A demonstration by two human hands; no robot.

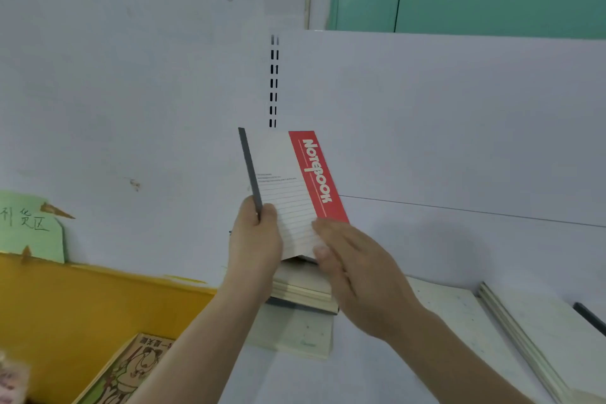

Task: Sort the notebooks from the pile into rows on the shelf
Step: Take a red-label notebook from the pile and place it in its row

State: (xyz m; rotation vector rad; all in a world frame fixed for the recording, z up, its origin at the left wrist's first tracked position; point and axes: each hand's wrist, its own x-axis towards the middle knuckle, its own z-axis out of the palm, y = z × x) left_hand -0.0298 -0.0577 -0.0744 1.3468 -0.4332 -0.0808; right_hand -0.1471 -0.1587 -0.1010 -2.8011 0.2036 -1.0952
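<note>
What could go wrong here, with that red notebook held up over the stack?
The red notebook is gripped only at its lower spine edge by the left hand, while the right hand lies flat against it with straight fingers; it might slip or tilt. Directly below, the small stack of notebooks sits a little unevenly, so a dropped or carelessly set book could push it askew. The row on the right lies close by and could get nudged by the forearm.
</note>
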